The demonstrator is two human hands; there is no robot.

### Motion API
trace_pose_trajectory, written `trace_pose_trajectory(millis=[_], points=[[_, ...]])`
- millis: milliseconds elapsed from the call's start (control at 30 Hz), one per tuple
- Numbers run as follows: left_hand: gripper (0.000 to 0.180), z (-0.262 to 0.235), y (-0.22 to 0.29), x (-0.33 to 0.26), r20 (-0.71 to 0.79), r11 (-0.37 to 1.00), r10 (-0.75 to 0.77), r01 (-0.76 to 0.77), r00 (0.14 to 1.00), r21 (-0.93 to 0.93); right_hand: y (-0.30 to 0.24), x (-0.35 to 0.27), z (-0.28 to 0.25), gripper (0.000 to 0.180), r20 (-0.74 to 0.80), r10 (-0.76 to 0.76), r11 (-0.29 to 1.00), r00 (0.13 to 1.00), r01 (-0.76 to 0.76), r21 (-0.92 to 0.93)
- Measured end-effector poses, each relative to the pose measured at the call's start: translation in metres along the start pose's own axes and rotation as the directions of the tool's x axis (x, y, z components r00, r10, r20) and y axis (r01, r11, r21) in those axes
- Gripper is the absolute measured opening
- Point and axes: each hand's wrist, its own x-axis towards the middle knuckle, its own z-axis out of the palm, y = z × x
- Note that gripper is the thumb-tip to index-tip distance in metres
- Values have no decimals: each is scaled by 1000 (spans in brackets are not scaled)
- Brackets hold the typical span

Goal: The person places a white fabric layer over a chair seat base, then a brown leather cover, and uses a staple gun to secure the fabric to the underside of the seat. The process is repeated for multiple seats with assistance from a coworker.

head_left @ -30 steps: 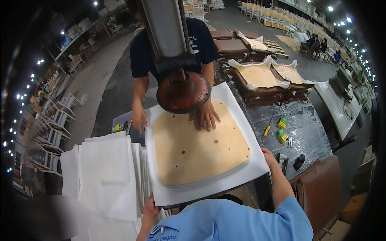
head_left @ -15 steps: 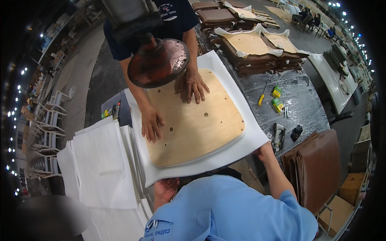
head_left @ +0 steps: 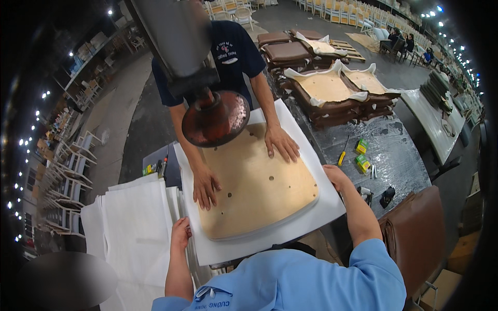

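Observation:
A pale plywood seat board [head_left: 254, 194] with rounded corners and several holes lies on a white padding sheet [head_left: 327, 207]. My left hand [head_left: 181, 233] is closed at the sheet's left edge, fingers curled against it. At the right edge my right hand [head_left: 337, 177] grips the sheet, its fingertips partly hidden. Across from me, a co-worker in a dark shirt rests one hand [head_left: 206, 189] on the board's left side and another hand [head_left: 282, 144] on its upper right. A round reddish press plate [head_left: 218, 119] hangs above the board's far part and hides some of it.
White sheets [head_left: 135, 223] are piled at left. On the dark table [head_left: 399, 150] at right lie a yellow-handled screwdriver [head_left: 343, 155], small green-yellow boxes [head_left: 362, 164] and a black object [head_left: 387, 197]. Brown covers [head_left: 415, 228] stack near right; padded boards [head_left: 321, 88] stand behind.
My hands have moved from the sheet's near corners up along its left and right sides. The sheet's near edge now lies flatter. The co-worker's hand has slid to the board's upper right.

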Motion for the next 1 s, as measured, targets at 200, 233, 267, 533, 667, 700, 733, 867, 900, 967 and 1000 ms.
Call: trace_pose_trajectory(millis=[200, 233, 267, 533, 667, 700, 733, 867, 900, 967, 1000], points=[[22, 40, 17, 22, -47, 907, 118, -89, 992, 411, -25, 22, 9, 36, -210, -244, 852, 947, 105, -514], [25, 46, 14, 24, -72, 875, 140, -90, 988, 476, -21, 20, 21, 36, -206, -470, 667, 858, 193, -719], [34, 50, 11, 23, -77, 843, 164, -99, 983, 529, -18, 16, 27, 34, -248, -469, 616, 848, 112, -780], [38, 39, -11, 14, -173, 932, 229, -164, 958, 324, -29, -20, 89, 26, -261, -447, 534, 856, 21, -845], [36, 44, -14, 18, -202, 861, 374, -257, 905, 439, -31, -21, 91, 26, -271, -411, 516, 871, -23, -856], [36, 45, -17, 17, -209, 801, 399, -229, 893, 553, -32, -21, 92, 25, -273, -399, 505, 875, -39, -862], [36, 46, -18, 16, -213, 727, 430, -196, 877, 658, -33, -20, 92, 25, -274, -392, 496, 878, -49, -867], [37, 57, -25, 11, -250, 558, 538, -118, 805, 822, -31, -18, 90, 28, -262, -413, 494, 872, -28, -869], [37, 57, -26, 10, -245, 551, 558, -133, 793, 824, -29, -17, 89, 28, -255, -432, 490, 865, -12, -872], [38, 56, -28, 9, -234, 536, 596, -164, 768, 828, -26, -15, 88, 29, -247, -452, 488, 857, 6, -873], [38, 55, -28, 8, -242, 544, 582, -150, 777, 825, -25, -15, 87, 29, -250, -454, 496, 855, 10, -868]])
